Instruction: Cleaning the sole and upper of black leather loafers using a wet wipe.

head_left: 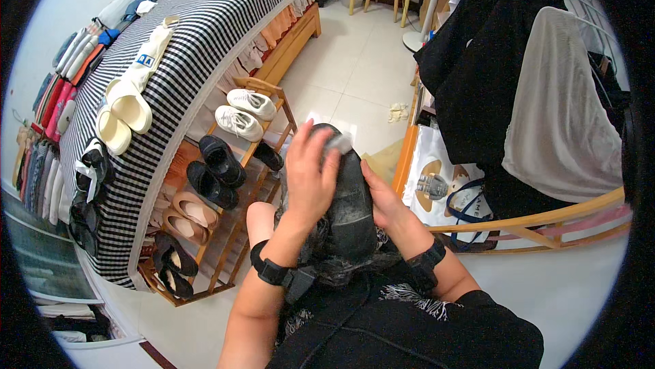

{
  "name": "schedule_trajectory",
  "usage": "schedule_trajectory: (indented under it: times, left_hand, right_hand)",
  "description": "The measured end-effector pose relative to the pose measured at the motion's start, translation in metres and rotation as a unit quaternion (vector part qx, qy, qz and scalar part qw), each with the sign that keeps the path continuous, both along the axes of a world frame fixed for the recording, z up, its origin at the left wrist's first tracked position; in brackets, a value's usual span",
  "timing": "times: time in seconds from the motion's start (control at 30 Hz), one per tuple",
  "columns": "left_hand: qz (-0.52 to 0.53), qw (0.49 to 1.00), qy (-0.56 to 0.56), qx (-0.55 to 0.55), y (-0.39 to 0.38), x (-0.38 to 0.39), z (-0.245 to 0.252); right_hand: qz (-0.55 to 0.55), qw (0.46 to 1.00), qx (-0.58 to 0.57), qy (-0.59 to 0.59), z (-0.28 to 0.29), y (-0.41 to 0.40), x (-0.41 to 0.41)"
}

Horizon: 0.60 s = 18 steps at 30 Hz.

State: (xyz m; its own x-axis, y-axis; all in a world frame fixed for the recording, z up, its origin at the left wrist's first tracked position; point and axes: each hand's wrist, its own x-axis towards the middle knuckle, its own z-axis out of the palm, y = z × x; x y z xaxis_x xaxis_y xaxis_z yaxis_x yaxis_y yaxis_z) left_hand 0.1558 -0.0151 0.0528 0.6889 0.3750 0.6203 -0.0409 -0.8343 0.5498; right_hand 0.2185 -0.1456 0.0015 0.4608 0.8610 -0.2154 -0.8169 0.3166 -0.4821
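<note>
Over my lap a black shoe is held with its worn, scuffed sole facing up. My right hand grips its right side, fingers behind the edge. A small white wipe or tissue, blurred, is pinched in my left hand against the toe end of the sole. Black crinkled plastic lies beneath the shoe, over my lap; its full shape is hidden.
To the left stands a wooden shoe rack with white sneakers, black slippers and pink flats. Cream slippers lie on the checked bedspread. Black garments hang at right above a wooden rail.
</note>
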Motion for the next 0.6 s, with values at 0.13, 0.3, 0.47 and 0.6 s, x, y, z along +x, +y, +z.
schedule_trajectory:
  times: [0.13,0.3,0.47,0.6]
  left_hand:
    - [-0.021,0.987,0.128,0.093,-0.005,-0.018,-0.005]
    - [-0.077,0.995,0.048,-0.044,-0.002,-0.030,0.004]
    - [-0.018,0.998,-0.064,-0.003,-0.002,-0.041,0.026]
    - [-0.152,0.985,0.007,0.084,-0.024,-0.042,0.021]
  right_hand:
    - [-0.004,1.000,-0.012,0.013,-0.002,-0.003,0.007]
    - [-0.004,1.000,-0.010,-0.007,0.015,-0.010,0.002]
    - [0.016,0.998,0.017,-0.066,0.024,-0.007,0.005]
    - [-0.037,0.998,-0.045,-0.036,0.017,-0.004,0.008]
